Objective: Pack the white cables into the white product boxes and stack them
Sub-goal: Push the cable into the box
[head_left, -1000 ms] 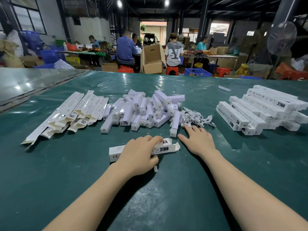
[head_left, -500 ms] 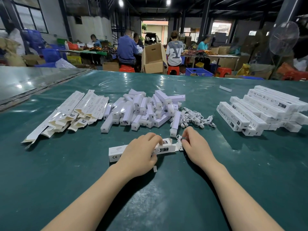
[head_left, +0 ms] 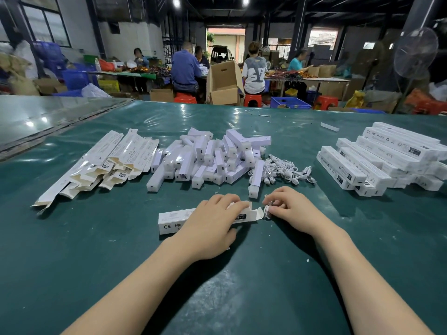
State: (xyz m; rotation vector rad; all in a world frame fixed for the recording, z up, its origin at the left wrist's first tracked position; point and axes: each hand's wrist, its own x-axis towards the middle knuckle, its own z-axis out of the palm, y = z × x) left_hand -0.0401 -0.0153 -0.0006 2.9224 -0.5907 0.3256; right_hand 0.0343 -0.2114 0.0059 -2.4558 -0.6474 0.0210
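Observation:
A long white product box (head_left: 173, 220) lies flat on the green table in front of me, its right end flap open. My left hand (head_left: 212, 226) presses down on the box's right half. My right hand (head_left: 290, 209) pinches a coiled white cable (head_left: 266, 211) right at the box's open end. A loose pile of white cables (head_left: 283, 171) lies just beyond my right hand. Packed white boxes (head_left: 377, 163) are stacked at the right.
Flat unfolded box sleeves (head_left: 104, 163) lie at the left. A heap of white plastic-wrapped bars (head_left: 205, 158) fills the middle. A small white strip (head_left: 329, 126) lies far right. Several people work at tables beyond the far edge of the green table (head_left: 242, 298).
My right hand drew back from the cable pile with one coiled cable and brought it to the box's open end. My left hand stayed on the box.

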